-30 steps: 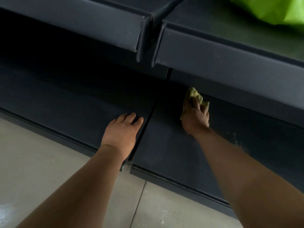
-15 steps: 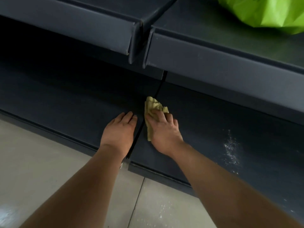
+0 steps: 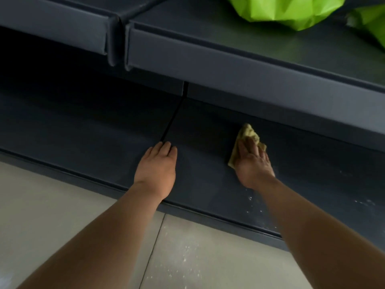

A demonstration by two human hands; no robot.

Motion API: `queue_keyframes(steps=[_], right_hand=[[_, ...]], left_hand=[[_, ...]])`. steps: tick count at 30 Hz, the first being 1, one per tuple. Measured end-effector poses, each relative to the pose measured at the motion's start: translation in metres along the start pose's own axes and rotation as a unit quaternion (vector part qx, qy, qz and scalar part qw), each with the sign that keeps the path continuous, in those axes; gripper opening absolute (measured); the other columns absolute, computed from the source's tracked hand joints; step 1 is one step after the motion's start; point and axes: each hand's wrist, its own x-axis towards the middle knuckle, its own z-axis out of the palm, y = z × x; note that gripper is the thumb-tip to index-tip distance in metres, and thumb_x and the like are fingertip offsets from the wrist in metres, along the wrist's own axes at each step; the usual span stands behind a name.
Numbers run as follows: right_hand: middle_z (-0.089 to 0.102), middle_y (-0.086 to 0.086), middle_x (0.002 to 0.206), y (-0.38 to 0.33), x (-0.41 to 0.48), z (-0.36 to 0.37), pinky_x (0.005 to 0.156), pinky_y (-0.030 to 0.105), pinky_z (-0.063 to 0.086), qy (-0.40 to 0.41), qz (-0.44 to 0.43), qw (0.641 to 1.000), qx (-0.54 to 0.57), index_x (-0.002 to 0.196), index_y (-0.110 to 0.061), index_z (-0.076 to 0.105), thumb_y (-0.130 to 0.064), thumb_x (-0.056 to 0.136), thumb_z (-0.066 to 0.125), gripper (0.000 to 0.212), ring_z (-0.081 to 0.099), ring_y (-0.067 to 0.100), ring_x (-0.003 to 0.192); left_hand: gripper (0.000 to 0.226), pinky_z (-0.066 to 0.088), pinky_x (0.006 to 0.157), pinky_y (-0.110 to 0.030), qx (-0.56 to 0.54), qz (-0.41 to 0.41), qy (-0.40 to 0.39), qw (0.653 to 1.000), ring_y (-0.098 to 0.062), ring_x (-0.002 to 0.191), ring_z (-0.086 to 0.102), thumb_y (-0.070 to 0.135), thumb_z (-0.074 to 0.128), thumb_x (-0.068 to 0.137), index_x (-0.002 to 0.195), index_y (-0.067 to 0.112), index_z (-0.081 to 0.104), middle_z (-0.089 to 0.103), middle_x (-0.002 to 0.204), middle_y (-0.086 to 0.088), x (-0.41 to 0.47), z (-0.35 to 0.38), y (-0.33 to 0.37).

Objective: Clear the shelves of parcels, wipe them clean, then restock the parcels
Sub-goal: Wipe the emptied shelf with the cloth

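Note:
The dark bottom shelf (image 3: 87, 130) holds no parcels in view. My right hand (image 3: 253, 163) presses a yellow-green cloth (image 3: 249, 133) flat onto the right shelf panel, fingers stretched over it. My left hand (image 3: 156, 167) rests palm down on the shelf, straight fingers lying over the seam between the two panels. Bright green parcels (image 3: 291, 11) lie on the upper shelf (image 3: 229, 36) at the top right.
White dust specks (image 3: 250, 199) lie on the shelf below my right wrist and on the pale tiled floor (image 3: 41, 205) in front. The upper shelf's front lip (image 3: 229, 71) overhangs the back of the bottom shelf.
My right hand has slid the cloth from the seam to the right along the shelf. My left hand has stayed planted at the seam.

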Motion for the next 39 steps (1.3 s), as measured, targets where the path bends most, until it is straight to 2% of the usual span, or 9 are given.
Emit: queue_keyframes(steps=[5, 9, 12, 17, 21, 27, 31, 34, 39], right_hand=[[-0.009, 0.005, 0.161, 0.061, -0.024, -0.008, 0.120, 0.045, 0.009, -0.003, 0.090, 0.996, -0.004, 0.155, -0.026, 0.003, -0.024, 0.097, 0.042, 0.070, 0.003, 0.036, 0.147], [-0.012, 0.004, 0.161, 0.053, -0.035, -0.008, 0.119, 0.051, 0.006, -0.029, 0.124, 0.992, -0.024, 0.155, -0.026, -0.001, -0.011, 0.091, 0.043, 0.079, 0.000, 0.042, 0.146], [-0.015, 0.003, 0.161, 0.023, -0.042, -0.004, 0.117, 0.057, -0.003, -0.042, 0.088, 0.994, -0.055, 0.155, -0.026, -0.004, -0.011, 0.091, 0.041, 0.080, -0.004, 0.046, 0.145], [-0.016, 0.003, 0.161, -0.022, -0.055, 0.009, 0.114, 0.063, -0.004, -0.054, 0.022, 0.996, -0.066, 0.154, -0.023, -0.007, -0.015, 0.097, 0.042, 0.076, -0.007, 0.048, 0.144], [-0.015, 0.003, 0.160, -0.017, -0.070, 0.017, 0.117, 0.058, -0.002, -0.029, -0.019, 0.999, -0.040, 0.154, -0.020, -0.010, -0.018, 0.095, 0.045, 0.081, -0.007, 0.046, 0.145], [-0.021, 0.001, 0.160, 0.035, -0.090, 0.018, 0.120, 0.046, -0.002, -0.020, 0.037, 0.999, -0.001, 0.154, -0.023, -0.010, -0.014, 0.092, 0.040, 0.080, -0.009, 0.038, 0.147], [-0.017, -0.001, 0.161, 0.078, -0.111, 0.017, 0.120, 0.046, 0.000, -0.005, 0.102, 0.995, 0.011, 0.155, -0.025, -0.005, -0.014, 0.093, 0.038, 0.076, -0.006, 0.038, 0.147], [-0.012, 0.001, 0.161, 0.080, -0.119, 0.015, 0.120, 0.049, 0.002, -0.003, 0.122, 0.993, -0.006, 0.155, -0.022, -0.005, -0.017, 0.093, 0.043, 0.078, -0.002, 0.041, 0.146], [-0.013, 0.007, 0.161, 0.023, -0.126, 0.022, 0.115, 0.058, -0.008, -0.014, 0.032, 0.998, -0.051, 0.154, -0.016, -0.009, -0.014, 0.092, 0.042, 0.081, -0.005, 0.049, 0.144]], left_hand=[[0.062, 0.013, 0.120, -0.033, -0.007, -0.015, -0.010, 1.000, -0.023, 0.148, 0.008, 0.008, 0.036, 0.096, 0.153, 0.011, 0.012, 0.008, 0.160, -0.008, -0.003, 0.008, 0.017], [0.062, 0.012, 0.120, -0.034, 0.004, -0.028, -0.026, 0.999, -0.026, 0.148, 0.006, 0.008, 0.036, 0.097, 0.153, 0.009, 0.008, 0.005, 0.160, -0.011, -0.004, 0.007, 0.024], [0.063, 0.011, 0.120, -0.035, 0.012, -0.037, -0.036, 0.999, -0.026, 0.148, 0.005, 0.008, 0.035, 0.098, 0.153, 0.009, 0.005, 0.002, 0.161, -0.011, -0.005, 0.006, 0.027], [0.062, 0.012, 0.120, -0.035, 0.009, -0.031, -0.025, 0.999, -0.027, 0.148, 0.005, 0.006, 0.034, 0.098, 0.153, 0.010, 0.007, 0.004, 0.160, -0.011, -0.017, 0.010, 0.034], [0.062, 0.014, 0.120, -0.036, 0.005, -0.038, -0.021, 0.999, -0.027, 0.148, 0.005, 0.004, 0.033, 0.097, 0.153, 0.011, 0.009, 0.004, 0.160, -0.010, -0.032, 0.013, 0.041], [0.064, 0.014, 0.119, -0.041, 0.002, -0.064, -0.026, 0.998, -0.031, 0.146, 0.007, 0.006, 0.038, 0.096, 0.153, 0.011, 0.010, 0.006, 0.160, -0.010, -0.042, 0.011, 0.056], [0.068, 0.011, 0.120, -0.044, -0.001, -0.060, -0.013, 0.998, -0.031, 0.146, 0.005, 0.007, 0.044, 0.095, 0.153, 0.013, 0.009, 0.005, 0.160, -0.009, -0.053, 0.018, 0.061], [0.064, 0.008, 0.120, -0.042, -0.024, -0.062, 0.005, 0.998, -0.029, 0.147, 0.004, 0.007, 0.038, 0.098, 0.153, 0.012, 0.007, 0.006, 0.160, -0.008, -0.057, 0.022, 0.060], [0.056, 0.007, 0.121, -0.040, -0.051, -0.067, 0.009, 0.996, -0.026, 0.148, 0.004, 0.011, 0.030, 0.103, 0.153, 0.010, 0.005, 0.007, 0.160, -0.009, -0.061, 0.024, 0.059]])
